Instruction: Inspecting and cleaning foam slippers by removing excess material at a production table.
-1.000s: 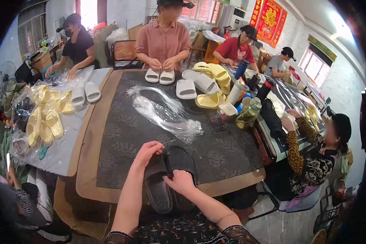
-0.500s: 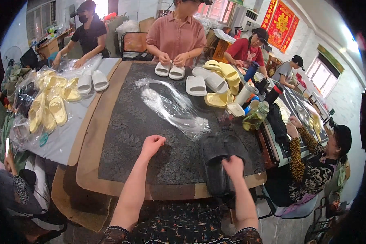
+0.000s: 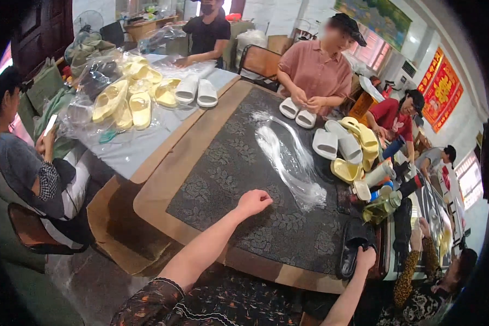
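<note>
My left hand hovers over the dark patterned mat, its fingers curled together; anything inside them is too small to make out. At the mat's right corner, my right hand grips a pair of black slide sandals by the strap area, fingertips partly hidden. Beyond my left hand lies a bundle of clear thin plastic strands. Across the table, a person in a pink shirt holds both hands just above a pair of white slides.
White slides and yellow slides are heaped at the right, near bottles and a jar. On the left table, yellow slides lie in clear plastic. A seated person holds a phone at left. Other people work at the right-hand table.
The view has swung right, so the scene shifts and tilts. My right hand stays on the black slides; my left hand keeps its curled shape over the mat.
</note>
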`<state>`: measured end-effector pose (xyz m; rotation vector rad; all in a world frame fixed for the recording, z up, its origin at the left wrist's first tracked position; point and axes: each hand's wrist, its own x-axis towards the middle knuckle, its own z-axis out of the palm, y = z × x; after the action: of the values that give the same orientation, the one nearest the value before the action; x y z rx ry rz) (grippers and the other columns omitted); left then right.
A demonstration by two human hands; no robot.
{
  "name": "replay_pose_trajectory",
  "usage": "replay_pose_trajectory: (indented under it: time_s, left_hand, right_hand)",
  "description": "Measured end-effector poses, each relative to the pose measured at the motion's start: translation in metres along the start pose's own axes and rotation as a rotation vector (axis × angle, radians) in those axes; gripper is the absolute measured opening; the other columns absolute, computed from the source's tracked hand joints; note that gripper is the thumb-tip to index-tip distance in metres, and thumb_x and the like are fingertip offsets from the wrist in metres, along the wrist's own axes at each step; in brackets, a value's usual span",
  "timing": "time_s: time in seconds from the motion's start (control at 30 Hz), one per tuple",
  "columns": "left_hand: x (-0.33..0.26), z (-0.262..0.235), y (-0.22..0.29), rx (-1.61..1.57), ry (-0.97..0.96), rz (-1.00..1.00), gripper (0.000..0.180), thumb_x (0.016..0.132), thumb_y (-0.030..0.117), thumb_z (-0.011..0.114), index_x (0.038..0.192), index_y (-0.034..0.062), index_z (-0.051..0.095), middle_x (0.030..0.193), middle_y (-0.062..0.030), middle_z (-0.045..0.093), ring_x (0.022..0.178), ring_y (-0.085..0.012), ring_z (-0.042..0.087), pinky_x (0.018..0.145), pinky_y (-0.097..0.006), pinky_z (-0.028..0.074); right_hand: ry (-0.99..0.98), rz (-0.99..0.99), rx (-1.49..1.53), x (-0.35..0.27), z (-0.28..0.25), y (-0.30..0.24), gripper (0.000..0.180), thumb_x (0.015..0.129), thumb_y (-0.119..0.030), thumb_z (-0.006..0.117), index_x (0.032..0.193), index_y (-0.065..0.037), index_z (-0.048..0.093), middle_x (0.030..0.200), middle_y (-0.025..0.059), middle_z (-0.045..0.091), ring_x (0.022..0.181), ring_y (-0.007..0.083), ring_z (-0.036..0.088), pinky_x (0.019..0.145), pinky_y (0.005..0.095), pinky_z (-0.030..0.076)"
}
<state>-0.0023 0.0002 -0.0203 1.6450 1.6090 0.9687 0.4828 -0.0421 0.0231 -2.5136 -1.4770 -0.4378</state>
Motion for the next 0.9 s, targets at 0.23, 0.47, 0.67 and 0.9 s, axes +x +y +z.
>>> replay_pose_trajectory:
  time_s: [0.23,0.47,0.67,0.9]
  left_hand:
    - [-0.001,0.0,0.007,0.042,0.0,-0.003,0.028,0.08,0.037,0.061,0.089,0.0104,0.067,0.081,-0.0084,0.066,0.077,-0.0264,0.064,0.068,-0.037,0.049]
    - [-0.003,-0.004,0.006,0.054,0.016,-0.018,0.027,0.08,0.034,0.063,0.091,0.0102,0.068,0.082,-0.0093,0.068,0.08,-0.0255,0.065,0.071,-0.036,0.05]
    - [0.002,0.005,0.01,0.09,0.037,0.006,0.026,0.08,0.033,0.064,0.089,0.0087,0.068,0.08,-0.0093,0.067,0.077,-0.0249,0.065,0.069,-0.035,0.05]
    - [-0.001,0.002,0.022,0.1,0.005,-0.015,0.025,0.081,0.031,0.061,0.089,0.0089,0.067,0.085,-0.0108,0.066,0.082,-0.0286,0.063,0.073,-0.038,0.049]
  right_hand:
    - [-0.065,-0.277,0.687,-0.071,-0.069,-0.1,0.03,0.08,-0.017,0.065,0.105,0.0,0.062,0.069,0.0135,0.061,0.064,0.0236,0.06,0.062,0.0337,0.047]
    - [-0.318,-0.35,1.132,-0.063,-0.031,-0.153,0.021,0.084,-0.018,0.064,0.097,-0.002,0.067,0.079,0.0044,0.066,0.072,0.0079,0.057,0.068,0.0232,0.046]
    - [-0.288,-0.019,1.453,0.053,-0.007,-0.189,0.024,0.086,-0.019,0.063,0.098,0.001,0.067,0.08,-0.0032,0.061,0.063,0.0035,0.047,0.056,0.0193,0.038]
    - [-0.672,0.105,1.861,0.117,0.007,-0.3,0.03,0.086,-0.02,0.061,0.112,-0.005,0.059,0.086,0.0034,0.067,0.04,0.0037,0.029,0.033,0.0207,0.02]
